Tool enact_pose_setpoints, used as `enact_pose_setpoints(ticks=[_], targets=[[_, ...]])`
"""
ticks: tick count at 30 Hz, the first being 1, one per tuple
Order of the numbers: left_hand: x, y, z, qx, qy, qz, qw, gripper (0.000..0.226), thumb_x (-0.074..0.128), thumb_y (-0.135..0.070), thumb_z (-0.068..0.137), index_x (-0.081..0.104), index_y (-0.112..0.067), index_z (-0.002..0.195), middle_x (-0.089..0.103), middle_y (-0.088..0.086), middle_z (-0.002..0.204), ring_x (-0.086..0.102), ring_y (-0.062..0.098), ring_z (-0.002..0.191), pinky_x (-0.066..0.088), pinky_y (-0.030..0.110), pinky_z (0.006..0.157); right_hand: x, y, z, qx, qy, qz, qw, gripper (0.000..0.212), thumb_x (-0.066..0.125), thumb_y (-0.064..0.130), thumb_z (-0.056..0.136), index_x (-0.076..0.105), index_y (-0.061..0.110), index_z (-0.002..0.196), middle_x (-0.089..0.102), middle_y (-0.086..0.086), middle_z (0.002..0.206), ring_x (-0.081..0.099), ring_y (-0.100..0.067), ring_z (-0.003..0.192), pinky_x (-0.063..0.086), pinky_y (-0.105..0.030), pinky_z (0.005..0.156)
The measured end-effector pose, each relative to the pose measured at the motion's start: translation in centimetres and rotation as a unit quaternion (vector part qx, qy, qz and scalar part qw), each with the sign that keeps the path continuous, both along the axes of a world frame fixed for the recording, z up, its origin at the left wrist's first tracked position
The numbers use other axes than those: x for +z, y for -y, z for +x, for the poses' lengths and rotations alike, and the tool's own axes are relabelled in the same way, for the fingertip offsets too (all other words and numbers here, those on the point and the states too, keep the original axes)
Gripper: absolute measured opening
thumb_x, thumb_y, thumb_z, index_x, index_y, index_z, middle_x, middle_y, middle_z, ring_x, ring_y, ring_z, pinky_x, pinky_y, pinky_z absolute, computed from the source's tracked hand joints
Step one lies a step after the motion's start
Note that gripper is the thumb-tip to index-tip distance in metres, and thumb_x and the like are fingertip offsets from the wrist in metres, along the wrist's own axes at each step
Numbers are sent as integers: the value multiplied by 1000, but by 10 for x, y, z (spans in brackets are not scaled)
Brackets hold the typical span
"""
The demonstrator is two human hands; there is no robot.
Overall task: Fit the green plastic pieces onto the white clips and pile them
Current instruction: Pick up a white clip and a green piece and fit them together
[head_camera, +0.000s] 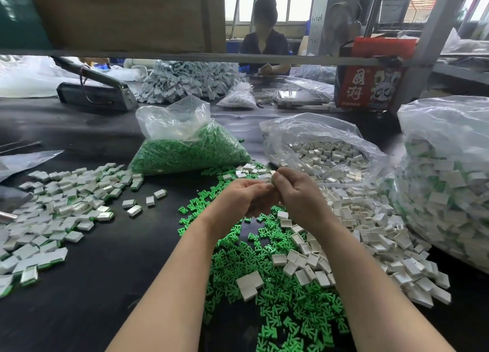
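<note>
Bright window daylight, wide-angle edge distortion

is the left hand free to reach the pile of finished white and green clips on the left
Probably not at once: the left hand is busy pinching a small white clip together with the right hand. Nothing blocks the bare black table between it and the finished pile.

Two hands (pixel 267 193), three clear bags (pixel 325 145), one red box (pixel 370 73)

Small assembly workshop: black bench (pixel 92 285), bulk bags of parts (pixel 447 171), second worker (pixel 264 44) seated opposite
</note>
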State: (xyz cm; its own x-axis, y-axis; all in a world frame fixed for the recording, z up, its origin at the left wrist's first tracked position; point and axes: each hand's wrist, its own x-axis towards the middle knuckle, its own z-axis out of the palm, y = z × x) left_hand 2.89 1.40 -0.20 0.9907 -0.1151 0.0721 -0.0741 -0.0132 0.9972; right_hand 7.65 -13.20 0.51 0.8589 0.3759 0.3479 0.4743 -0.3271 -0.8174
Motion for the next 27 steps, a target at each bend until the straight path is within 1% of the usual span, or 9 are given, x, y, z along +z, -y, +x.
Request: enact_pose_setpoints(ticks=[3,4,9,11,14,17,19,22,27], targets=[[-1,3,0,1,14,-5,1000,33,51,-25,99,74,-18,77,64,1,65,55,9,57,42,16,52,-2,3,4,-4,3,5,1000,39,48,22,100,58,31,63,57,13,56,49,-5,55,39,-35,58],[0,3,0,1,16,-5,1000,34,49,-23,101,73,-17,77,63,1,65,55,9,57,42,15,52,-2,3,4,-3,-2,11,1000,41,47,22,100,57,35,62,54,16,54,45,-1,52,35,-31,58],[0,3,-2,0,9,-13,1000,40,45,-15,103,68,-18,71,59,-6,61,52,3,54,42,11,52,-5,2,5,48,-58,57,996,37,47,16,100,51,23,64,43,7,58,39,-16,61,32,-39,63],[-1,4,-1,-7,5,-12,1000,36,43,-13,104,62,-18,74,53,-8,60,47,2,53,39,10,51,-4,3,5,69,-77,57,993,38,45,12,101,49,22,64,41,6,59,36,-17,61,30,-40,62],[-1,3,-1,-25,-1,2,1000,30,41,-12,104,58,-17,80,46,-8,62,40,4,56,35,11,52,-3,4,3,104,-115,79,985,39,40,5,102,46,17,65,38,8,56,34,-10,55,28,-31,56],[0,0,-2,-34,-7,7,999,37,42,-13,103,62,-22,74,46,-12,59,41,1,53,35,9,51,-2,4,0,130,-148,88,976,32,37,4,102,43,10,71,34,1,61,31,-12,57,27,-30,57],[0,-2,-2,-38,-11,14,999,34,43,-15,101,58,-21,72,45,-15,56,40,-1,49,34,8,48,0,5,-2,141,-166,90,972,30,37,4,102,43,9,73,33,-1,63,32,-11,58,29,-28,57],[0,-3,-2,-40,-12,37,998,20,48,-25,92,46,-21,72,36,-11,56,30,6,51,28,14,47,1,8,-3,148,-171,70,972,31,38,4,102,41,9,72,33,-1,61,33,-7,52,30,-21,52],[-2,-5,-1,-46,-8,48,998,25,47,-27,90,43,-26,65,31,-8,59,22,11,55,21,23,50,0,9,-4,170,-195,65,964,34,38,4,102,38,12,68,33,3,57,31,-4,45,29,-15,45]])
